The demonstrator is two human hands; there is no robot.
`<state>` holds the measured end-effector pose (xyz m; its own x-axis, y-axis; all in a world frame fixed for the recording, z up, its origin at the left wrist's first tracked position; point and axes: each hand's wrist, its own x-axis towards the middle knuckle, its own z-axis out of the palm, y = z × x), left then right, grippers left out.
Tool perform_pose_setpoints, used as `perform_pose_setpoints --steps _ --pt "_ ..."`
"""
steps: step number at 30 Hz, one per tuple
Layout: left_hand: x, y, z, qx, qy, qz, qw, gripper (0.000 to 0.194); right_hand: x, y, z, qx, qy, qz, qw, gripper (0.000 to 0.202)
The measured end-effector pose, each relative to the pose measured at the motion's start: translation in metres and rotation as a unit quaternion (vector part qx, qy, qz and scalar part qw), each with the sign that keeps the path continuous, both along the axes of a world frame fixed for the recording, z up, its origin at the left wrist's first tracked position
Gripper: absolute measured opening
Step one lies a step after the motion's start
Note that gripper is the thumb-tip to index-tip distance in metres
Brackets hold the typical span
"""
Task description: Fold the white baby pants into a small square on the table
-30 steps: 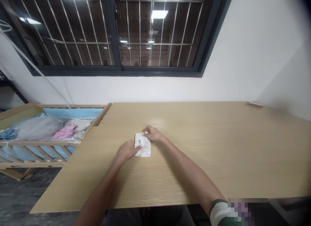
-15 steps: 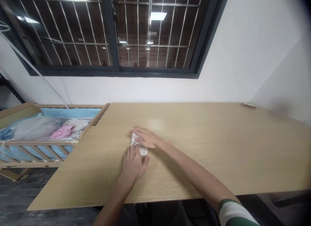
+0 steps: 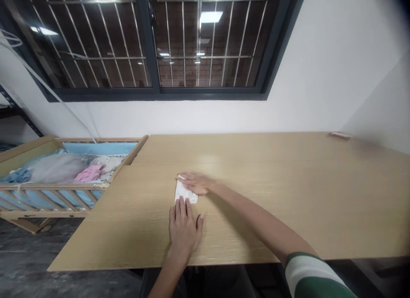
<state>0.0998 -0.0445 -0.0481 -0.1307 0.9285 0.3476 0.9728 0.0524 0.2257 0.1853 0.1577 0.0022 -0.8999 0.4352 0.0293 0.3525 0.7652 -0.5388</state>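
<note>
A small white sheet of paper point(image 3: 185, 194), perhaps folded, lies flat on the light wooden table point(image 3: 272, 204). My left hand point(image 3: 184, 229) rests palm down at its near edge, fingers stretched out and the tips touching the paper. Across the paper's upper right part lies my right hand point(image 3: 196, 183), flat with its fingers pointing left; it is slightly blurred. The right hand hides part of the sheet. Neither hand grips it.
A wooden cot point(image 3: 60, 187) with blue lining, holding a pink cloth point(image 3: 89, 173) and pale bedding, stands left of the table. A barred window point(image 3: 205, 92) is in the wall behind. A small flat object point(image 3: 339, 135) lies at the table's far right corner.
My left hand has drawn back toward me and flattened out, baring more of the paper. The right hand has shifted slightly over the sheet. The view has moved a little.
</note>
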Motion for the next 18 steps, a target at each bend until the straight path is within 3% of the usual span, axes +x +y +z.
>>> perform_pose_setpoints --steps 4,8,10,12,15,18 --pt "0.001 0.001 -0.003 -0.008 -0.014 -0.005 1.0 0.07 0.0 0.029 -0.005 -0.005 0.004 -0.047 0.999 0.055" --pt "-0.009 0.004 0.007 -0.028 -0.029 -0.021 0.999 0.068 0.003 0.026 -0.006 0.018 0.027 -0.064 0.997 0.06" --pt "-0.024 0.01 0.019 -0.054 -0.06 -0.011 0.997 0.062 0.005 0.021 -0.003 0.042 0.059 -0.123 0.99 0.066" --pt "-0.042 0.02 0.034 -0.085 -0.081 0.038 0.992 0.054 0.007 0.017 0.001 0.066 0.095 -0.222 0.968 0.065" --pt "-0.066 0.04 0.051 -0.153 -0.069 0.104 0.98 0.049 0.008 0.012 0.005 0.047 0.095 -0.323 0.94 0.04" --pt "-0.074 0.058 0.058 -0.194 -0.064 0.098 0.974 0.048 0.007 0.006 0.005 -0.019 0.069 -0.333 0.94 0.021"
